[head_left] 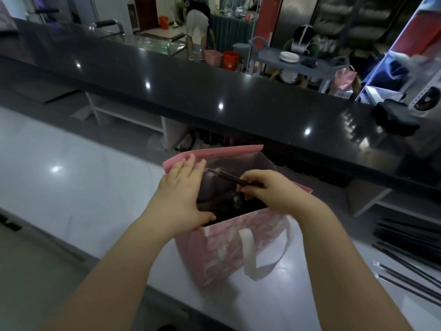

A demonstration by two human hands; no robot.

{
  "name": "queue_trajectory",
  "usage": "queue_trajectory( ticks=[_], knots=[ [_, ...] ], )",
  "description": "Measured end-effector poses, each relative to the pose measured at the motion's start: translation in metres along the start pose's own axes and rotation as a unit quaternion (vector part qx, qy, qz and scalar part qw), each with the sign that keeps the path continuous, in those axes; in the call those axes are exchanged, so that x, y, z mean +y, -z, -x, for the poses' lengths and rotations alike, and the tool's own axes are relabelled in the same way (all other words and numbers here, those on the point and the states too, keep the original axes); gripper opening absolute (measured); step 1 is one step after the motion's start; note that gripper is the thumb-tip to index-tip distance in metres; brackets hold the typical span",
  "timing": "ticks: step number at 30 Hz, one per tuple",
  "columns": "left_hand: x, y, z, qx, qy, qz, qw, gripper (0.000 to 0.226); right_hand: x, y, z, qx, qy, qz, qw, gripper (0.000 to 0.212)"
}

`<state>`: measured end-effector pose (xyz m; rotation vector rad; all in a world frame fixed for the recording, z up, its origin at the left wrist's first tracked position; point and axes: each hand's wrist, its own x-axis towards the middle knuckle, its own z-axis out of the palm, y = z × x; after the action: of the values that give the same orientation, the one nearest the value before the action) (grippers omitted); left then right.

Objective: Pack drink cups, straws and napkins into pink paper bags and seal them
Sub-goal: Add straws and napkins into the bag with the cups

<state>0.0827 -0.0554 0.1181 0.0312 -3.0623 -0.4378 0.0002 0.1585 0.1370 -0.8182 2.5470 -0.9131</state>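
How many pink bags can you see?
2. One pink bag stands open on the white counter between both hands. Another pink bag sits far back by the grey cart. More may be hidden.

A white glossy worktop (pixel 71 187) carried the things, running along below a raised black counter (pixel 214 91). On it a pink paper bag (pixel 222 249) stood upright near the front edge, its mouth open and its white ribbon handle (pixel 248 254) hanging down the near face. Well to the right lay a bunch of black wrapped straws (pixel 410 280), loose ones spread toward the edge, beside a stack of dark flat items (pixel 410 232) too blurred to identify.
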Motion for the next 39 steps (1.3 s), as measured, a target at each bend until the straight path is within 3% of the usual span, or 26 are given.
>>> queue_trajectory(
  ticks=[9, 20, 24, 27, 30, 32, 34, 36, 39],
  knots=[
    [-0.005, -0.008, -0.051, -0.051, -0.106, 0.021, 0.993, 0.123, 0.024, -0.005, 0.024, 0.094, -0.151, 0.087, 0.980, 0.020],
    [0.004, 0.019, -0.036, 0.024, -0.227, 0.016, 0.973, 0.090, -0.005, -0.011, 0.028, 0.036, -0.129, 0.149, 0.980, 0.047],
    [0.003, 0.022, -0.024, 0.018, -0.256, 0.015, 0.966, 0.082, -0.008, 0.002, 0.029, 0.177, -0.102, 0.140, 0.969, 0.035],
    [0.002, 0.024, -0.015, 0.021, -0.275, 0.048, 0.960, 0.062, -0.004, 0.017, 0.031, 0.267, -0.097, 0.171, 0.943, 0.023],
    [-0.003, 0.025, -0.010, 0.023, -0.295, 0.065, 0.953, 0.037, 0.003, 0.024, 0.025, 0.255, -0.167, 0.216, 0.928, 0.030],
    [-0.008, 0.025, -0.006, 0.013, -0.309, 0.083, 0.947, 0.030, 0.007, 0.024, 0.019, 0.208, -0.233, 0.216, 0.925, 0.035],
    [-0.017, 0.026, -0.001, -0.004, -0.322, 0.101, 0.941, 0.032, 0.011, 0.020, 0.015, 0.193, -0.260, 0.204, 0.924, 0.024],
    [-0.027, 0.027, 0.003, -0.027, -0.327, 0.120, 0.937, 0.039, 0.017, 0.016, 0.012, 0.223, -0.255, 0.198, 0.920, 0.010],
    [-0.042, 0.031, 0.007, -0.046, -0.318, 0.130, 0.938, 0.035, 0.022, 0.013, 0.009, 0.274, -0.253, 0.181, 0.910, 0.008]
  ],
)
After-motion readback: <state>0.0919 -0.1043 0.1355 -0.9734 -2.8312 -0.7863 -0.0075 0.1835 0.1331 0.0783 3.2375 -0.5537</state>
